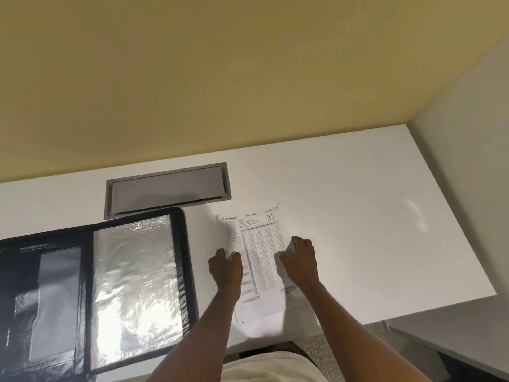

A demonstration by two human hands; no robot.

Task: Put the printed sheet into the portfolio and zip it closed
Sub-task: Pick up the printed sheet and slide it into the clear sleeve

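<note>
A printed sheet (261,252) with rows of small marks lies on the white desk, right of centre. My left hand (224,267) pinches its left edge between thumb and fingers. My right hand (298,260) grips its right edge, which curls up slightly under the fingers. The black portfolio (91,293) lies open flat at the left, apart from the sheet. Its right half shows a shiny clear plastic sleeve (136,288), and its left half has dark pockets. The zipper runs around the portfolio's black border.
A grey cable hatch (168,188) is set into the desk behind the portfolio. A yellow wall rises at the back and a pale partition (462,188) stands at the right. The white desk (358,216) ends at the front edge by my torso.
</note>
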